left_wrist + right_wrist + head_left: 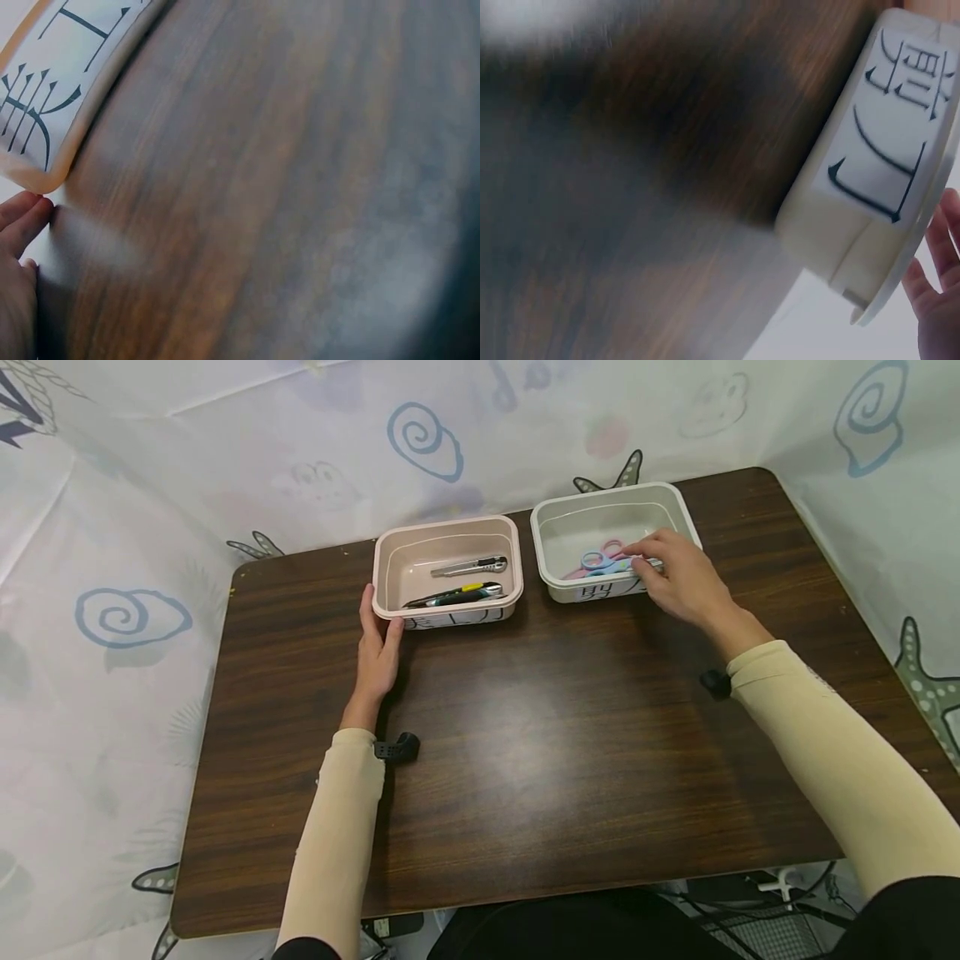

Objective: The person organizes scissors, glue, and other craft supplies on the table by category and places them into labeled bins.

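Observation:
My left hand point(377, 664) rests at the near left corner of a pale pink box point(386, 602), fingers along its side and thumb at its front. Inside that box lie a silver utility knife point(471, 566) and black cutters, one with a yellow part point(471, 587). Over the front rim of an off-white box point(558, 581), my right hand point(686, 578) reaches in and pinches blue scissors point(596, 560) between fingers and thumb. Pink scissors point(576, 573) lie beneath, partly covered. In the right wrist view, the right fingers point(939, 240) show behind the box rim.
Both boxes stand side by side at the back of the dark wooden table point(517, 735), with written labels on their fronts, such as the white label point(889, 127). A patterned white cloth point(300, 460) hangs behind. Cables point(720, 914) run below the front edge.

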Demonstrator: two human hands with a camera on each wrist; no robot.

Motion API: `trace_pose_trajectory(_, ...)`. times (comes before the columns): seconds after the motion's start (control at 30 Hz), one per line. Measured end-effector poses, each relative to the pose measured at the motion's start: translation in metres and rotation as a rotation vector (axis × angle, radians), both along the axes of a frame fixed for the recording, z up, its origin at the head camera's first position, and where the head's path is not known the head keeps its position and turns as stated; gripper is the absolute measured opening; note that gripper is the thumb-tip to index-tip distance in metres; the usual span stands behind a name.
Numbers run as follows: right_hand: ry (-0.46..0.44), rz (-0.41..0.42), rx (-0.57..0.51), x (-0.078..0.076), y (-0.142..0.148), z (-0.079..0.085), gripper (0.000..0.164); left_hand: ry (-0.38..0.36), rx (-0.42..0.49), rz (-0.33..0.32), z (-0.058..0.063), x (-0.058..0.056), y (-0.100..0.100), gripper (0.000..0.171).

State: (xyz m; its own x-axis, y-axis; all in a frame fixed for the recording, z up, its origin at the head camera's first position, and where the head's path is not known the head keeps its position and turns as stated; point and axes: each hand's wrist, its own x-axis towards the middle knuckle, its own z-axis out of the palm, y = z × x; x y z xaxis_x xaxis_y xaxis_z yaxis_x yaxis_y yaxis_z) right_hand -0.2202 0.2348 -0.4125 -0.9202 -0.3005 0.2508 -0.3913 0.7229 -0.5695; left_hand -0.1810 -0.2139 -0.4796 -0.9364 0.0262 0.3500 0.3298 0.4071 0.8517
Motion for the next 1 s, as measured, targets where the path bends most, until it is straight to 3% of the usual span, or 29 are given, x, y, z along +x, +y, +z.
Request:
trace_pose_trajectory(0.23,0.125,0.06,-0.072,0.011,-0.01,0.001,0.026,0.012,-0.002,-0.002,0.001,0.0,-0.001,0.066)
trace_pose_trajectory(0.43,0.219,0.105,-0.069,0.017,-0.012,-0.004,0.027,-0.003,0.004,-0.024,0.002,0.001,-0.002,0.067)
trace_pose_trajectory(0.73,0.224,0.074,-0.064,0.028,0.002,-0.012,0.026,-0.218,0.012,-0.088,0.018,0.008,-0.013,0.076)
trace_pose_trajectory(0.87,0.209,0.051,-0.052,0.031,0.009,-0.011,0.028,-0.327,-0.043,-0.111,0.028,0.011,-0.027,0.076)
trace_pose_trajectory(1.0,0.205,0.028,-0.002,0.034,0.017,-0.005,0.031,-0.339,-0.166,-0.114,0.032,0.018,-0.048,0.073)
